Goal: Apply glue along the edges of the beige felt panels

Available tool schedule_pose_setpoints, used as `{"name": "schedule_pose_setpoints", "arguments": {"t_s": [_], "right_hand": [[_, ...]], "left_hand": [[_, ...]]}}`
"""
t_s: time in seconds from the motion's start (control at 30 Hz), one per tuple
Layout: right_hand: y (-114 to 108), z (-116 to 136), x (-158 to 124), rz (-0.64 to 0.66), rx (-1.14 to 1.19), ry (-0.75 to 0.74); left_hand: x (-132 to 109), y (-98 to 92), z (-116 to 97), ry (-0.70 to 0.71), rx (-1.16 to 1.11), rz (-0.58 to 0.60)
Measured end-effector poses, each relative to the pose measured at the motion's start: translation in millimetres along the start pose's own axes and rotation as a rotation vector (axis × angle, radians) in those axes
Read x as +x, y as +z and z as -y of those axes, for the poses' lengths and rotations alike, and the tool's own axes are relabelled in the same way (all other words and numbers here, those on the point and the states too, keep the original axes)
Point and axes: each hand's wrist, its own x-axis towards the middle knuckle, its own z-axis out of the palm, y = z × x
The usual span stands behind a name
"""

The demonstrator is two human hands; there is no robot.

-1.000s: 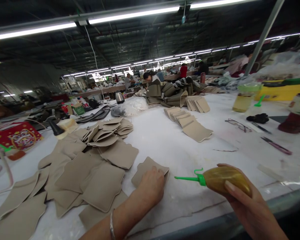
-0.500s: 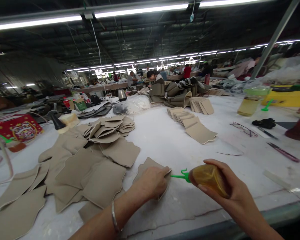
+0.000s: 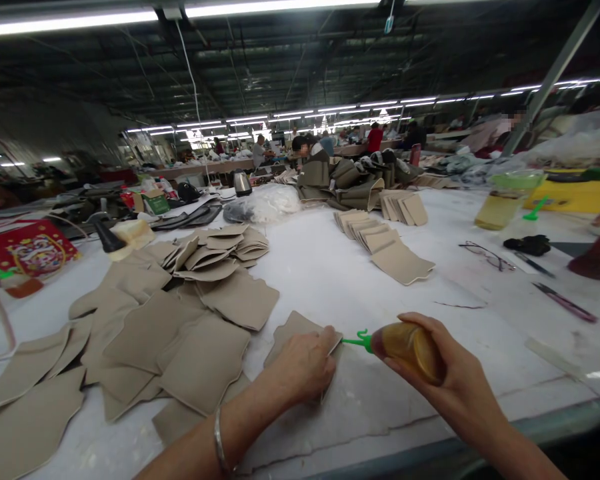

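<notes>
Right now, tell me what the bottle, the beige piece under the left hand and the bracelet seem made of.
Bottle: probably plastic, smooth and translucent; amber contents seem to show through.
Beige piece: perhaps leather or a synthetic, matte, by its smooth face and pale edge; I can't tell which.
Bracelet: likely polished metal, given its silvery sheen.

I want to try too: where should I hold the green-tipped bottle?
Hold the bottle where it is fat and rounded, probably from the right, as the right hand does: the green nozzle points left toward the beige piece, so leave that end free.
</notes>
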Motion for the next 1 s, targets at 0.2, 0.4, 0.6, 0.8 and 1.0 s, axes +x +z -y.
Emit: {"name": "schedule_pose_setpoints", "arguments": {"t_s": [0.2,0.4,0.6,0.8,1.0], "right_hand": [[2.6,-3.3,2.3,0.023,0.002,0.035],[3.1,-4.3,3.9,0.013,0.081,0.157],[0.8,-2.4,4.0,0.039,0.136,0.222],[-1.8,-7.3,8.0,0.055,0.188,0.275],[-4.6,-9.9,4.3,0.164,0.239,0.281]], "left_hand": [[-1.6,-0.2,0.3,0.007,-0.028,0.003],[-3.6,-0.5,-3.3,-0.027,-0.006,0.015],[-6.7,-3.4,-5.0,-0.046,-0.051,0.038],[-9.1,-1.3,-4.3,-0.068,-0.107,0.067],[-11.5,-1.2,-4.8,-0.056,-0.137,0.077]]}}
